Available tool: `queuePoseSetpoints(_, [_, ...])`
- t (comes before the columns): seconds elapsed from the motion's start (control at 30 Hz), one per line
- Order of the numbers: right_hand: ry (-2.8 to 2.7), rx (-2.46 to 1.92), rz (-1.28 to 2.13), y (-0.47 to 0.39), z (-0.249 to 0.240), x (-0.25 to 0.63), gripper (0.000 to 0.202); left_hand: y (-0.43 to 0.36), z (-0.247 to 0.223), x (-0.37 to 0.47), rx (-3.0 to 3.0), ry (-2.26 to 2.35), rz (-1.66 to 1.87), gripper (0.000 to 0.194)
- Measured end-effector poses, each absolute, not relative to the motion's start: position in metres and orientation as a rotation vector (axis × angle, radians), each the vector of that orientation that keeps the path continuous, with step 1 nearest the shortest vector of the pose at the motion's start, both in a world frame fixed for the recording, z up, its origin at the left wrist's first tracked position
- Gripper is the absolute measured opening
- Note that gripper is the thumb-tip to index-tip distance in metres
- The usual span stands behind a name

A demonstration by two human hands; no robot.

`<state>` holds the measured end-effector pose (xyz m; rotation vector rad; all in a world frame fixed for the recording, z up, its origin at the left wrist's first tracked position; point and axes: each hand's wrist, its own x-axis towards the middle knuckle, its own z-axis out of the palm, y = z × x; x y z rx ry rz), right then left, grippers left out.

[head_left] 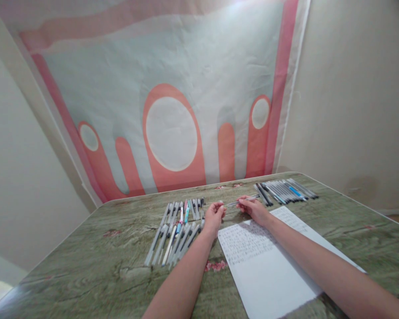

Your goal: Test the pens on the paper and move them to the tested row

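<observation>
The right hand (253, 210) grips 1 slim, greyish pen (232, 204); the left hand (214, 216) curls, its hold unclear.

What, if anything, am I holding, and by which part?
A slim greyish plastic pen: right hand pinches its middle; left hand seems to hold its left end.

No word, brand or number can be read here with certainty. On the white paper (269, 285), several rows of small dark handwriting (249, 248) stand in the upper part, and they are too blurred to tell the letters. Also on the pens (169, 246), which lie on the table (96, 266), any printed marking is too small to be read.
</observation>
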<state>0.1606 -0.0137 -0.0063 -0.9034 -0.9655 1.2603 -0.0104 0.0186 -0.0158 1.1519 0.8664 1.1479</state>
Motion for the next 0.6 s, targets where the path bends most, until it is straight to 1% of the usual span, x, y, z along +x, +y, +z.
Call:
queuePoseSetpoints(0.2, [-1.003, -0.916, 1.260, -0.0118, -0.0089, 0.1613, 0.030, 0.0180, -0.0160, -0.0110, 1.217, 0.868, 1.131, 0.026])
queuePoseSetpoints(0.6, [-1.078, -0.926, 1.263, -0.0107, -0.0120, 0.1633, 0.028, 0.0192, -0.0182, -0.0107, 1.277, 0.877, 1.071, 0.026])
